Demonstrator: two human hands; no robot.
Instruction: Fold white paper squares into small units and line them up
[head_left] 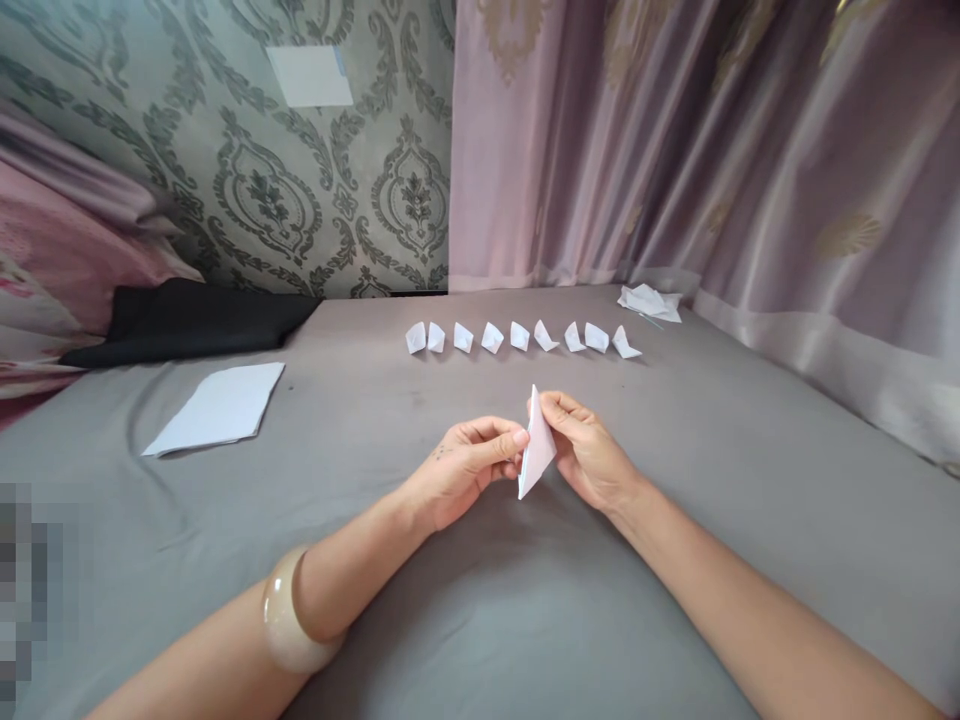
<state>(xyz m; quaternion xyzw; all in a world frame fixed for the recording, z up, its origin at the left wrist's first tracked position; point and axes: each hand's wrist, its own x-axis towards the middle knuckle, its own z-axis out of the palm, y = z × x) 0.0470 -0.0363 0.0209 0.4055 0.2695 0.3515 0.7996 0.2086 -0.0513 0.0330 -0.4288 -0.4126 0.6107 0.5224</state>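
A folded white paper (pixel 538 452), narrow and pointed at top and bottom, is held up between both hands above the grey sheet. My left hand (pixel 474 462) pinches its left edge between thumb and fingers. On the other side, my right hand (pixel 589 445) grips the paper near its upper right edge, with some fingers hidden behind it. Beyond the hands stands a row of several small folded white paper pieces (pixel 493 338), much alike in size.
A stack of white paper sheets (pixel 217 410) lies at the left, with a black cloth (pixel 202 322) behind it. Crumpled white papers (pixel 651 302) lie at the back right by the curtain (pixel 585 150). Patterned wallpaper (pixel 300 200) bounds the back.
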